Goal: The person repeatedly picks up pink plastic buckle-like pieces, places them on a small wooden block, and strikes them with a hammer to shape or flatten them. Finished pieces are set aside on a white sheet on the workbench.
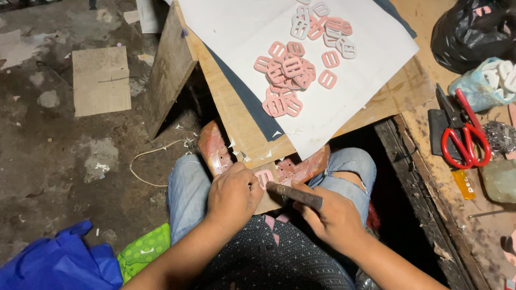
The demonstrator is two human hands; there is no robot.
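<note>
My left hand [232,193] pinches a small pink plastic buckle [264,176] against a paint-stained board [215,150] resting on my lap. My right hand [333,217] grips a dark metal tool [294,194] whose tip touches the buckle. A heap of pink buckles [287,75] lies on a white sheet [365,102] on the plywood in front of me, with more pale ones [322,21] farther back.
Red-handled scissors [465,134] lie on the wooden bench at right, beside a bag of white buckles [492,80] and a black bag [473,29]. A cardboard piece [101,80] lies on the concrete floor at left. Blue [59,266] and green [144,251] bags sit lower left.
</note>
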